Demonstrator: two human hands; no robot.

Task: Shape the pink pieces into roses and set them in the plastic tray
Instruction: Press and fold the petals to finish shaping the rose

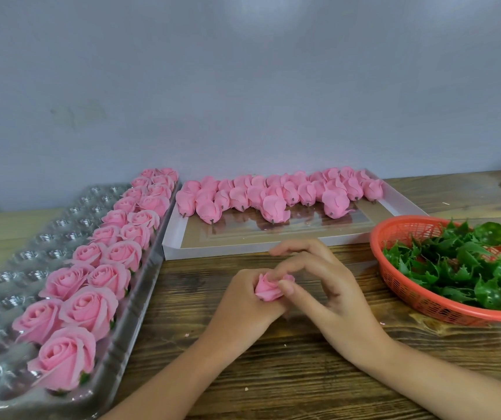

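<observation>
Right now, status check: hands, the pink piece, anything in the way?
Left hand grips half-shaped pink rose; right hand pinches its petals. Clear plastic tray: two rows of finished pink roses, other cups bare. Path to tray unobstructed.

Roses in tray, basket right

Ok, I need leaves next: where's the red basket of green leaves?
Head view, far right: the red basket sits on the table, right of the right hand and nearer than the white box.
</observation>
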